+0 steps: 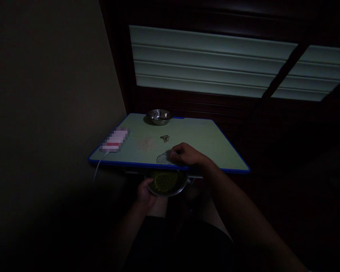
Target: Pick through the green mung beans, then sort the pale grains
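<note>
My left hand [146,193] grips the rim of a metal bowl [174,193] just below the table's near edge. Small green grains that look like mung beans [166,180] fill much of it. Above the near edge of the table, my right hand [185,154] is closed, its fingertips pinched together; what they hold, if anything, is too small and dark to tell. Beside those fingertips lies a pale, rounded flat patch [163,158] that I cannot identify. A little pile of brownish bits [164,138] sits farther back on the tabletop.
The light green table [215,145] has a blue edge. A second metal bowl [159,117] stands at its back. On the left lies a blurred-out phone-like device [115,139] with a white cable [98,168]. A wall [59,75] and dark panelling with pale slats [201,62] enclose the table.
</note>
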The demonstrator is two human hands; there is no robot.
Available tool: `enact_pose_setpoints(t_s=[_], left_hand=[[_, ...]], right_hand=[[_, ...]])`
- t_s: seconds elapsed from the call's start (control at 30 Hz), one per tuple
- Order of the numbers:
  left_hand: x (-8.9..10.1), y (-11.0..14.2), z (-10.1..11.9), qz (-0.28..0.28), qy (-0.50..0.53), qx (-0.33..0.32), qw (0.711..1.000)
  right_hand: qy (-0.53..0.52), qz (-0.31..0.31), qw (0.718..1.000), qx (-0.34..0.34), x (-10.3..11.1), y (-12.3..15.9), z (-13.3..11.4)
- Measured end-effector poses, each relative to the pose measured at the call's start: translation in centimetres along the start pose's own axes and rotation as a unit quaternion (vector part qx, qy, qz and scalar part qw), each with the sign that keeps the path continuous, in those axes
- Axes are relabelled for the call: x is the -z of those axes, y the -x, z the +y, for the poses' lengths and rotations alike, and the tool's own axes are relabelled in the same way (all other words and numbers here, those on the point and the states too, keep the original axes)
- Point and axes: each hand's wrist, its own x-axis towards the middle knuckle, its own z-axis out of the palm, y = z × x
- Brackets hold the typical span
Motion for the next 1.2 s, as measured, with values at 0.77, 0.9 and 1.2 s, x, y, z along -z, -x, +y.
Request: enact_pose_setpoints(t_s=[0.77,0.9,1.2], left_hand=[[0.4,-0.3,-0.2,-0.011,0.001,0.002,1.0],[0.4,-0.4,-0.2,-0.013,0.009,0.011,1.0],[0.2,-0.1,0.0,-0.028,-0.01,0.008,1.0]], right_hand=[[-0.023,0.3,0.949,-0.096,4.0,-2.0,4.6],[0.046,0.314,0.939,-0.136,4.8,-2.7,5.2],[0.071,0.263,0.954,-0.129,3.7,-4.1,3.8]])
